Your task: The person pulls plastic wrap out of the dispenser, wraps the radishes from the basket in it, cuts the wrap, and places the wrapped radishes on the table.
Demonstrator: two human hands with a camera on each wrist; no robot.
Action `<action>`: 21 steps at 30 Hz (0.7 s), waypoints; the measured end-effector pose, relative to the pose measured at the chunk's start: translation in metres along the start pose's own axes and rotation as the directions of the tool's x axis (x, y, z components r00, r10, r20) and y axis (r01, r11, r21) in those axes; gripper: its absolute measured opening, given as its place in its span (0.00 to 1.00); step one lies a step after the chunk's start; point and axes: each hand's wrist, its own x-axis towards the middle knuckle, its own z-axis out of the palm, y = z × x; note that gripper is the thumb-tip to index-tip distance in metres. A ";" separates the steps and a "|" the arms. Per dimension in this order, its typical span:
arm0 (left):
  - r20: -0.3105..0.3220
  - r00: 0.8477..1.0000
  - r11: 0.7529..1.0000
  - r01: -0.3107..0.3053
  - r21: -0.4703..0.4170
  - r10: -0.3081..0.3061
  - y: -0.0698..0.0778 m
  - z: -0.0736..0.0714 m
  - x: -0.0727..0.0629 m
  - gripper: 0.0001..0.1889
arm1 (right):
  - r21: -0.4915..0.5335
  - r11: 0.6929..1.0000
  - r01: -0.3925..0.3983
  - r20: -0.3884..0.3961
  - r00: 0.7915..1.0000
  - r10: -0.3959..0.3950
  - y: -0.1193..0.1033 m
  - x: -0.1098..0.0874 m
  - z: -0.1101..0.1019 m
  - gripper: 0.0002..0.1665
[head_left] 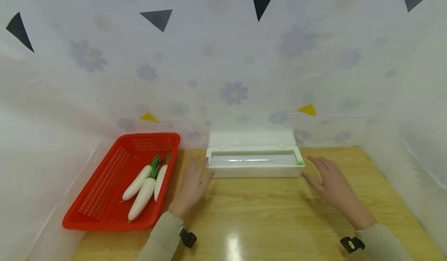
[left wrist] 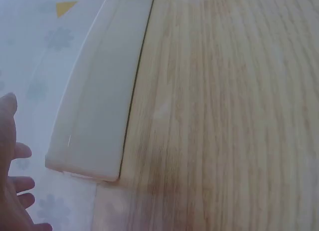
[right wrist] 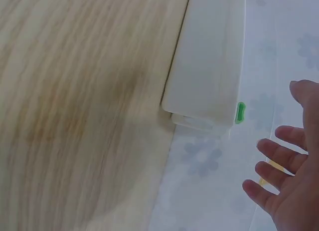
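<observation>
A white cling film dispenser box [head_left: 258, 171] stands at the back of the wooden table, its lid [head_left: 251, 138] raised and a roll of clear film [head_left: 253, 159] lying inside. A green slider [head_left: 299, 162] sits at its right front corner. By the box's left end is my left hand [head_left: 193, 183], fingers spread and holding nothing. My right hand [head_left: 330, 181] is held off the right end, fingers extended, also holding nothing. In the right wrist view a gap shows between the right fingers [right wrist: 279, 151] and the box [right wrist: 207, 56].
To the left, a red plastic basket [head_left: 104, 227] holds 3 white radishes [head_left: 142, 199] with green tops. The wooden table [head_left: 265, 218] stretches in front of the box. A flower-patterned white sheet [head_left: 209, 66] hangs behind and at both sides.
</observation>
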 end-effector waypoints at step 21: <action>-0.118 0.966 0.854 0.143 -0.500 -0.231 -0.027 0.024 0.038 0.08 | 0.115 0.993 -0.001 0.091 0.996 -0.010 0.018 0.052 0.028 0.09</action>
